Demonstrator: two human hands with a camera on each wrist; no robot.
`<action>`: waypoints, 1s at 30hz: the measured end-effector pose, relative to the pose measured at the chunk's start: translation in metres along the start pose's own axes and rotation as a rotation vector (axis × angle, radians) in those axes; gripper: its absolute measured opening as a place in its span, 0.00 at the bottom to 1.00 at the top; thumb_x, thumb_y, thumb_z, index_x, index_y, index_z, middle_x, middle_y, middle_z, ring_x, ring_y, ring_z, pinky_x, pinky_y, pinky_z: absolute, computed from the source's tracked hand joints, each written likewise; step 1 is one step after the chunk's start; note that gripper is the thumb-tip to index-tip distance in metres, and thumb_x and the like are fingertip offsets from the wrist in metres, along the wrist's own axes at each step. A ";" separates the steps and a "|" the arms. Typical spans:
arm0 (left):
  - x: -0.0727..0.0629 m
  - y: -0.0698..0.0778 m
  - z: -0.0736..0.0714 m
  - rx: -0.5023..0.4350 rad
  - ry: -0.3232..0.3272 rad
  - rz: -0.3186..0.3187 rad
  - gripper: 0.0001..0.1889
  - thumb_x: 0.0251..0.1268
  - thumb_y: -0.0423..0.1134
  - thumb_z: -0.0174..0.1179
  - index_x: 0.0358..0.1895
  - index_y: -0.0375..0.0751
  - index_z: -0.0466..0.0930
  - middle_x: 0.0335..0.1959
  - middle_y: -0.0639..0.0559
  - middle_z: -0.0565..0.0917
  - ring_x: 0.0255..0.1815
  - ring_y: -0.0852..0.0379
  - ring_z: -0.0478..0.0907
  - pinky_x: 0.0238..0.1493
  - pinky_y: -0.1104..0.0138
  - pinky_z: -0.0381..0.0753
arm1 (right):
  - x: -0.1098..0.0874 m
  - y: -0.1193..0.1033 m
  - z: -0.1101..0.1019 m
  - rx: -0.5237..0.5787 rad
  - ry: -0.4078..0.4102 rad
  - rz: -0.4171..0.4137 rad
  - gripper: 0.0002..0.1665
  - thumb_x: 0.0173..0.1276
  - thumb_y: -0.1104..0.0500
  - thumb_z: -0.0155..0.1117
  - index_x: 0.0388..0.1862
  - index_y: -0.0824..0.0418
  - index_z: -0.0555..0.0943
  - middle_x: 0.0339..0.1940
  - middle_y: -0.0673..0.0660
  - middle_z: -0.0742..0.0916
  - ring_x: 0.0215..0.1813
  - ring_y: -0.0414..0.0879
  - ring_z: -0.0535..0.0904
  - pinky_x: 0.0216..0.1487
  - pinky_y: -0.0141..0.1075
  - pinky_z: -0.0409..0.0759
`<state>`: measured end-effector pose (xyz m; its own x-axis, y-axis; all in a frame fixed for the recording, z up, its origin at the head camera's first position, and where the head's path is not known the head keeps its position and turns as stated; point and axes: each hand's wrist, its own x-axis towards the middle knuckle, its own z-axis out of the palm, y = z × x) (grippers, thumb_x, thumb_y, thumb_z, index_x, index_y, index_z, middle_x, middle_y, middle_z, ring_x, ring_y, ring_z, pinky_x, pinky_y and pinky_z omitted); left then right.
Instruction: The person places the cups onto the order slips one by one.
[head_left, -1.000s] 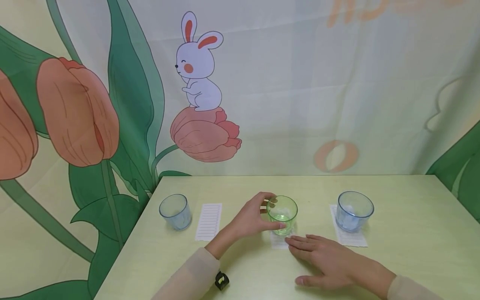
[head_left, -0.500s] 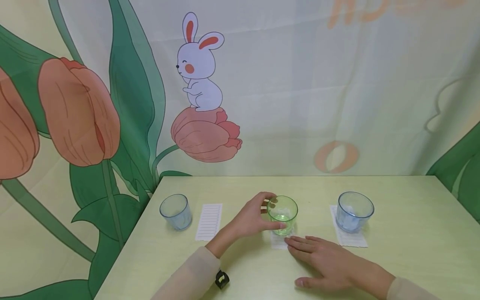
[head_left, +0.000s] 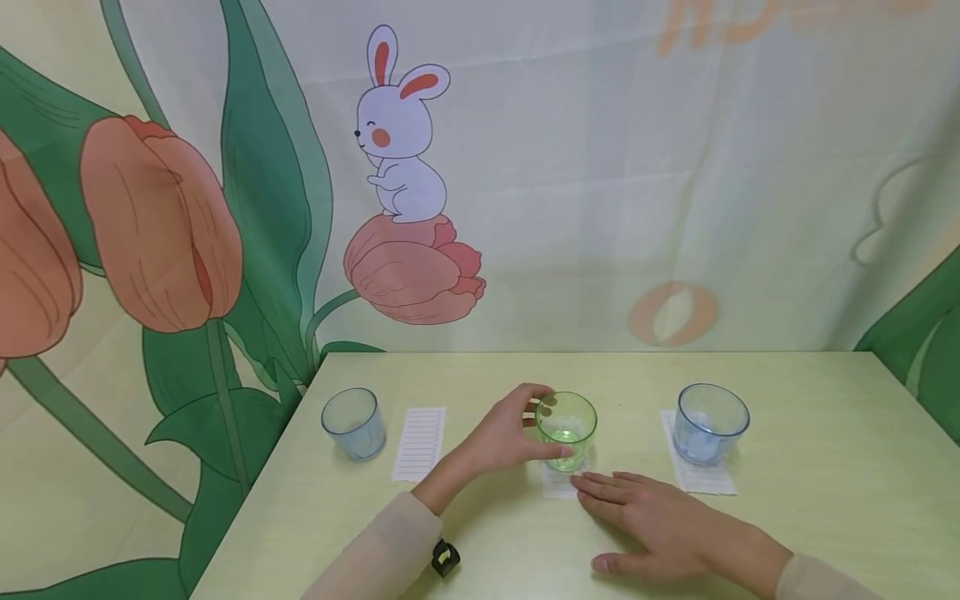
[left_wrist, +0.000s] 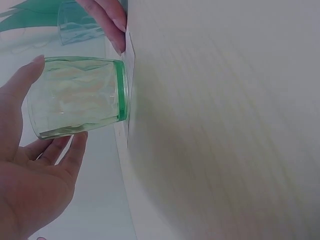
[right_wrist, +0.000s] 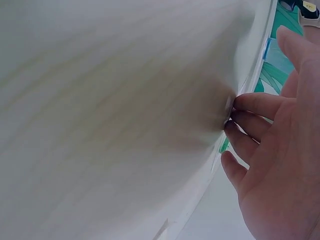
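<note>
A green glass tumbler [head_left: 576, 423] stands upright on a small lined paper slip [head_left: 557, 485] near the table's middle. My left hand [head_left: 498, 435] grips it from the left, thumb on the near side and fingers round the far side; the left wrist view shows the tumbler [left_wrist: 80, 95] between thumb and fingers. To the right, my right hand [head_left: 654, 521] lies palm down, its fingers fairly straight and its fingertips on the slip's near right part. In the right wrist view those fingertips [right_wrist: 245, 105] touch down at the paper. Part of the slip is hidden under the tumbler and fingers.
A blue glass tumbler [head_left: 355, 429] stands at the table's left, beside another lined paper slip [head_left: 418, 443]. On the right, a second blue tumbler [head_left: 708, 429] rests on a third slip [head_left: 720, 479]. Behind the table [head_left: 825, 533] hangs a printed curtain [head_left: 555, 208].
</note>
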<state>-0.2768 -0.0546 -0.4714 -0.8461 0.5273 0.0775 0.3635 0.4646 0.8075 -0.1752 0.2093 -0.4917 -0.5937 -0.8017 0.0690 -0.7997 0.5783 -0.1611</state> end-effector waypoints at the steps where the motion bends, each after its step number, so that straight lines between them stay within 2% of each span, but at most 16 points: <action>1: 0.000 0.000 0.000 0.000 -0.001 0.000 0.46 0.58 0.53 0.81 0.76 0.43 0.67 0.69 0.48 0.77 0.68 0.48 0.78 0.67 0.63 0.79 | 0.000 0.000 -0.001 0.003 -0.001 0.002 0.47 0.80 0.28 0.50 0.78 0.63 0.73 0.82 0.57 0.72 0.79 0.55 0.71 0.73 0.58 0.73; 9: -0.001 0.000 -0.001 -0.006 -0.002 -0.004 0.47 0.58 0.54 0.81 0.77 0.42 0.66 0.70 0.46 0.75 0.69 0.46 0.78 0.67 0.63 0.79 | 0.000 -0.002 -0.002 0.001 -0.004 0.010 0.48 0.79 0.27 0.50 0.79 0.62 0.73 0.82 0.57 0.71 0.79 0.55 0.70 0.74 0.57 0.73; 17: -0.001 0.000 0.000 -0.006 -0.003 -0.007 0.47 0.59 0.53 0.81 0.77 0.43 0.66 0.70 0.50 0.75 0.69 0.48 0.77 0.68 0.63 0.79 | -0.001 -0.002 -0.001 -0.009 0.017 -0.005 0.48 0.79 0.27 0.51 0.78 0.63 0.74 0.82 0.57 0.72 0.79 0.56 0.71 0.73 0.57 0.74; 23: -0.003 0.000 0.001 -0.027 -0.014 -0.028 0.49 0.58 0.52 0.81 0.79 0.43 0.63 0.74 0.49 0.73 0.71 0.46 0.75 0.68 0.61 0.79 | 0.000 -0.001 0.001 0.022 -0.012 0.038 0.48 0.78 0.26 0.51 0.78 0.62 0.74 0.82 0.55 0.71 0.80 0.55 0.69 0.74 0.57 0.73; 26: -0.005 0.002 -0.001 -0.006 -0.026 -0.033 0.53 0.58 0.53 0.81 0.82 0.42 0.60 0.77 0.48 0.70 0.72 0.46 0.74 0.70 0.58 0.78 | 0.001 0.000 0.001 0.028 -0.013 0.044 0.48 0.78 0.26 0.51 0.78 0.62 0.74 0.82 0.55 0.71 0.80 0.55 0.69 0.74 0.56 0.73; 30: -0.008 0.004 -0.012 0.048 -0.042 0.008 0.54 0.58 0.55 0.81 0.82 0.41 0.58 0.78 0.48 0.68 0.74 0.46 0.72 0.72 0.57 0.76 | 0.000 0.000 0.001 0.003 0.026 0.017 0.47 0.79 0.27 0.52 0.76 0.62 0.76 0.81 0.56 0.73 0.79 0.56 0.71 0.72 0.56 0.75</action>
<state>-0.2735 -0.0656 -0.4614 -0.8267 0.5597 0.0582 0.3890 0.4937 0.7778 -0.1752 0.2095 -0.4930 -0.6095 -0.7874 0.0917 -0.7891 0.5915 -0.1659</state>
